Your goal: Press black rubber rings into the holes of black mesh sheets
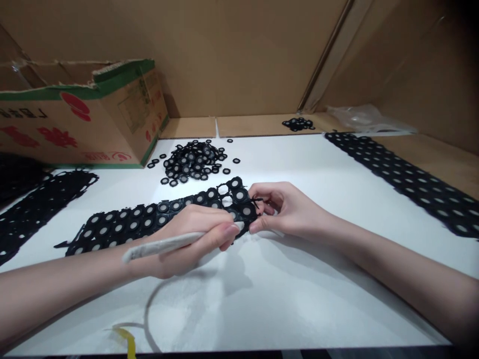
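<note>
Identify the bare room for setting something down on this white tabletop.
Bare: the white tabletop between the ring pile and the rightmost black strip; also between the right forearm and the front edge. Crowded: left, by the cardboard box and dark sheet; centre, around left hand and right hand.

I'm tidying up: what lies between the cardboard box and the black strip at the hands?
The head view shows a pile of small black pieces between the box and the strip.

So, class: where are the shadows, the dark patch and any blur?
In the head view, soft shadow lies below the right hand on the white tabletop; in the head view, the upper-right corner falls to black; also in the head view, the pale tool in the left hand looks slightly blurred.
</note>
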